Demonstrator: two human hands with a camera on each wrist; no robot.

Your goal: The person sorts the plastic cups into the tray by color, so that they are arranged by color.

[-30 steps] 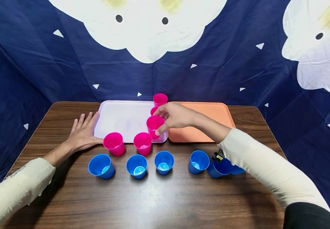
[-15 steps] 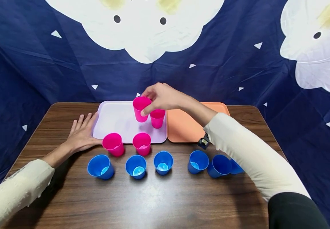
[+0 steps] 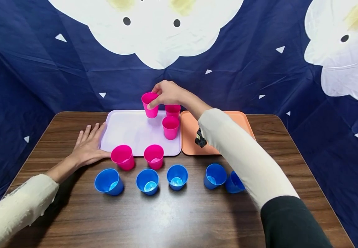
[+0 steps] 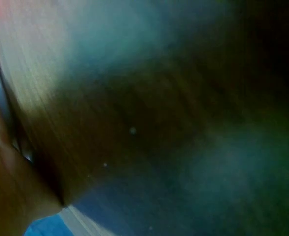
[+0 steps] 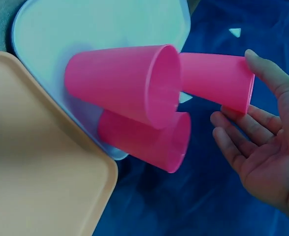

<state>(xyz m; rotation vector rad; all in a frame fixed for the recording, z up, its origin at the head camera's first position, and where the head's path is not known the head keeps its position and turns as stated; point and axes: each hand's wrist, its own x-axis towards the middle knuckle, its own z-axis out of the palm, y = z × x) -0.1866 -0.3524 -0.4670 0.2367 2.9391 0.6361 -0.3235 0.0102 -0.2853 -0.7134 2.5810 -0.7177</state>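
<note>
My right hand (image 3: 167, 93) holds a pink plastic cup (image 3: 148, 107) by its rim, thumb on the near side, over the back of the lavender tray (image 3: 123, 132). In the right wrist view the thumb and fingers pinch that cup's open end. Two more pink cups stand at the tray's right side: a front cup (image 3: 170, 130) and a back cup (image 3: 173, 109) partly hidden behind it. My left hand (image 3: 88, 144) rests with spread, straight fingers against the tray's left edge, its thumb close to a pink cup (image 3: 123, 159).
Another pink cup (image 3: 154, 156) stands just before the tray. Several blue cups (image 3: 177, 177) form a row nearer me, the rightmost partly hidden by my right sleeve (image 3: 244, 155). An orange tray (image 3: 189, 139) adjoins the lavender one. A navy cloth (image 3: 120, 82) hangs behind the table.
My right hand has carried the pink cup from the lavender tray's front right corner leftward and toward the back. The left hand has stayed in place.
</note>
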